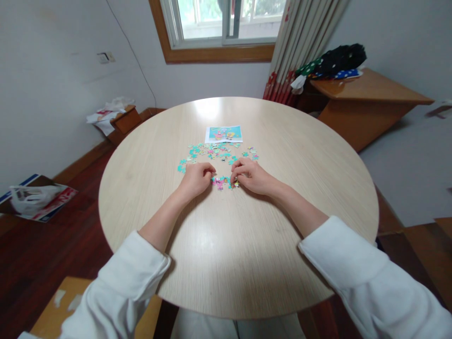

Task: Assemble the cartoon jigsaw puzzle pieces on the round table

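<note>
A short joined strip of jigsaw puzzle pieces (219,183), pink, turquoise and yellow, lies flat on the table between my hands. At its left end is my left hand (197,180), thumb and fingers curled together; whatever they may hold is hidden. My right hand (251,176) reaches down at the strip's right end, its fingertips closed on a puzzle piece (236,184) there. Beyond both hands lie several loose puzzle pieces (212,151), mostly turquoise, in a scattered arc. Behind them rests a printed reference picture (223,134) with pink and yellow cartoon figures.
The round pale wooden table (226,263) carries all of this. A window (226,28) and a curtain (300,42) are behind it. To the right, a wooden desk (370,89) bears heaped cloth (339,61). A cardboard box (60,301) is at the lower left.
</note>
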A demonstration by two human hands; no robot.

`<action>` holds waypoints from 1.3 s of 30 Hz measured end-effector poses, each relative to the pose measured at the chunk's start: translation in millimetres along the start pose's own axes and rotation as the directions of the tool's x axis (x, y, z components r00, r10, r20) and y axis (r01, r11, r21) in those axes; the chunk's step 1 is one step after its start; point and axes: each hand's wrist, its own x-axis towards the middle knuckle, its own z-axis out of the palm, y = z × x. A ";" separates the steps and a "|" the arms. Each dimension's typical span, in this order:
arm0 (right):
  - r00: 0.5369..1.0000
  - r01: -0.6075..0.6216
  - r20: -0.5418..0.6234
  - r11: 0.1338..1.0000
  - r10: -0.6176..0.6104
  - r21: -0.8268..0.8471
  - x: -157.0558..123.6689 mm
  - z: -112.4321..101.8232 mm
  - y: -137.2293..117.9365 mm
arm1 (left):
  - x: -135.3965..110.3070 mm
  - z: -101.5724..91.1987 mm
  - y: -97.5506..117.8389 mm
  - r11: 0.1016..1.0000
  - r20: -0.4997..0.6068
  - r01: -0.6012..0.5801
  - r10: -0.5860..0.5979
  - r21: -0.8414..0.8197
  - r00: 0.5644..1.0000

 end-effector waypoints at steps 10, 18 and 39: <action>1.000 -0.011 0.007 1.000 0.011 -0.008 -0.7 -1.1 -5.8 | 1.2 1.7 -2.8 1.000 -0.014 0.001 -0.001 -0.007 1.000; 1.000 0.006 -0.021 1.000 -0.007 -0.014 -1.1 -0.9 -3.6 | 0.9 0.4 -1.8 1.000 -0.026 0.008 -0.008 -0.004 1.000; 1.000 0.004 0.009 0.999 -0.003 -0.047 -1.2 -0.1 -3.0 | 1.3 -1.1 -2.1 0.999 -0.037 0.033 -0.033 0.000 0.999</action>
